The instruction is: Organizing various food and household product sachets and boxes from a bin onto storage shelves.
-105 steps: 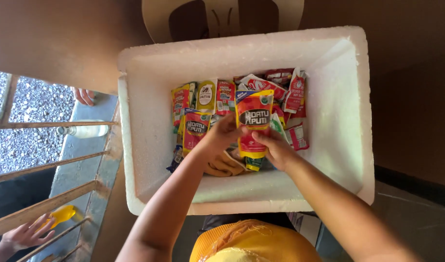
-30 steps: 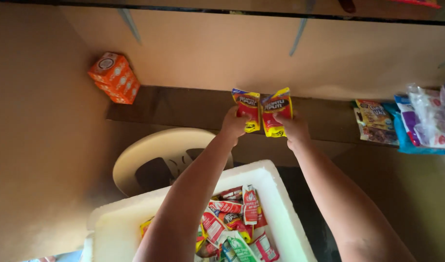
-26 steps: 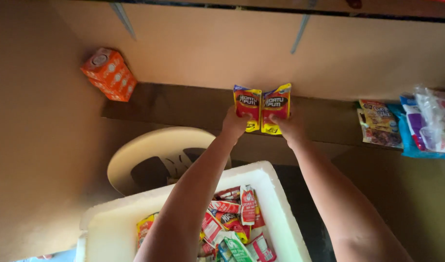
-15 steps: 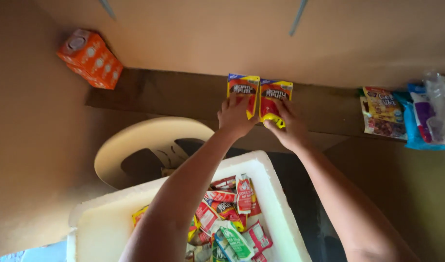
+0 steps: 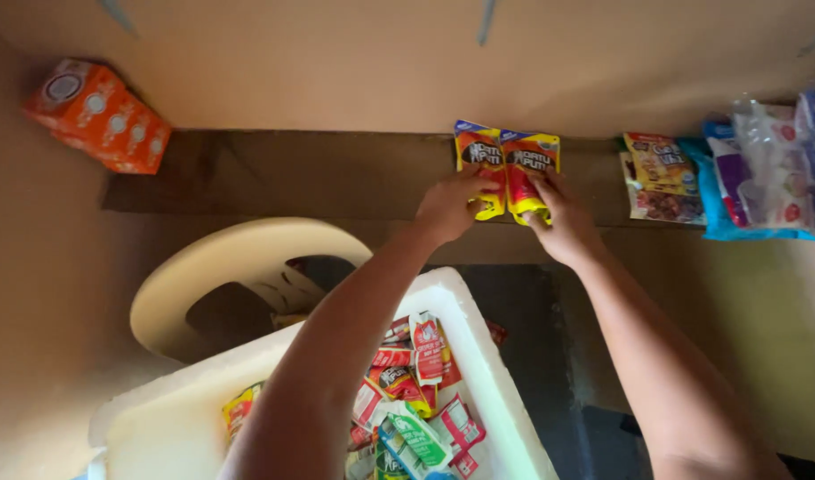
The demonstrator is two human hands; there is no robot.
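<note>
Both of my arms reach up to a dark wooden shelf (image 5: 292, 173) on the wall. My left hand (image 5: 449, 206) holds a yellow and red sachet pack (image 5: 479, 158) against the shelf. My right hand (image 5: 560, 224) holds a second, matching sachet pack (image 5: 530, 169) right beside the first. The two packs stand upright and touch each other. Below my arms sits a white foam box (image 5: 487, 373) with several loose red, yellow and green sachets (image 5: 412, 391) inside.
An orange carton (image 5: 96, 116) stands at the shelf's left end. Brown snack packets (image 5: 658, 178) and blue and clear bags (image 5: 763, 173) fill the shelf's right end. A cream plastic chair (image 5: 239, 276) stands behind the foam box, against the tan wall.
My hands lifted two sachet packs out of the foam box and raised them to the shelf. Over the last second they pressed the packs closer against the shelf.
</note>
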